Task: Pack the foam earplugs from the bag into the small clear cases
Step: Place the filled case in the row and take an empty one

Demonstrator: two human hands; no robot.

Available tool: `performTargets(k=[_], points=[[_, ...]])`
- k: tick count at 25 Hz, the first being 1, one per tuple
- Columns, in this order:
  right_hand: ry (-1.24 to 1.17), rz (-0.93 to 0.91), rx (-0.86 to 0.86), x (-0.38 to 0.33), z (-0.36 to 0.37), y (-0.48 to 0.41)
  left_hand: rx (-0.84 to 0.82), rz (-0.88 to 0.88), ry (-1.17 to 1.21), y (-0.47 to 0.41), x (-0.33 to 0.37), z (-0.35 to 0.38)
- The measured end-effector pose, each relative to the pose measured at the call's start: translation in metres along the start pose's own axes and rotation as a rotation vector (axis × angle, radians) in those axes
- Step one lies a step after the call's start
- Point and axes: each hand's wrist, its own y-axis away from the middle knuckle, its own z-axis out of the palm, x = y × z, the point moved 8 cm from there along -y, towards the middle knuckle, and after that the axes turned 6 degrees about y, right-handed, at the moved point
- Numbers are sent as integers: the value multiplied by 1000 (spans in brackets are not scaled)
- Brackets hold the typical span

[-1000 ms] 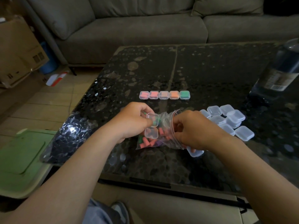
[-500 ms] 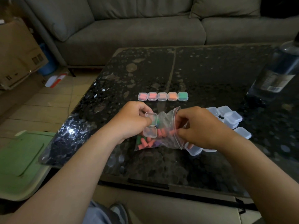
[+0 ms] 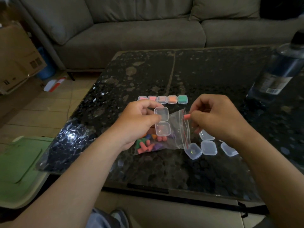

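The right hand (image 3: pixel 218 119) has left the bag (image 3: pixel 177 129) at frame centre, pinching a pink earplug (image 3: pixel 187 116); the left hand (image 3: pixel 136 122) grips an open case (image 3: pixel 162 123) (seemingly empty). Five filled cases (image 3: pixel 162 99) sit above, several empty cases (image 3: pixel 209 148) remain

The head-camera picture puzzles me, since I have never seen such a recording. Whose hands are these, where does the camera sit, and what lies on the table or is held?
There is no machine here. A person works with bare hands, and the single camera sits on their head, looking forward and down. The left hand holds a small clear case, hinged open. The right hand pinches a pink earplug beside the mouth of the plastic bag, which holds more coloured earplugs. On the dark table, a row of five filled cases lies farther off. Several empty-looking cases lie near the right hand, and a water bottle stands at the far right.
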Motion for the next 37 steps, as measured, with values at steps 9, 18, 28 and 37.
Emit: performTargets(k=[9, 18, 28, 37], points=[[-98, -172, -103, -12, 33, 5, -125, -71, 252, 9, 5, 17], [7, -149, -82, -9, 33, 3, -167, -80, 285, 9, 2, 17], [92, 34, 34, 12, 15, -4, -18, -108, 150, 3, -1, -8], [378, -8, -207, 12, 61, -3, -25, -211, 47, -6, -20, -16]])
